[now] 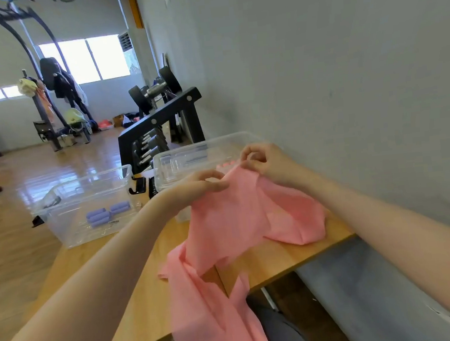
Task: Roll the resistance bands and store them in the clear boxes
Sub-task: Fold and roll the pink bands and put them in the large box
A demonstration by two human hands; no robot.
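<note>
Above the wooden table (287,257), both hands, left hand (200,185) and right hand (265,159), pinched the unrolled pink resistance band (239,218)'s edge, purple rolls (107,213) already boxed.

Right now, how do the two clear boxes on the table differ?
The left clear box stands open with no lid and holds rolled purple bands; the right clear box has a clear lid resting on it, and pink rolls show inside. The left box stands in full view, while the right box is partly hidden behind both hands and the pink band they pinch. Both are transparent plastic and sit on the wooden table.
</note>
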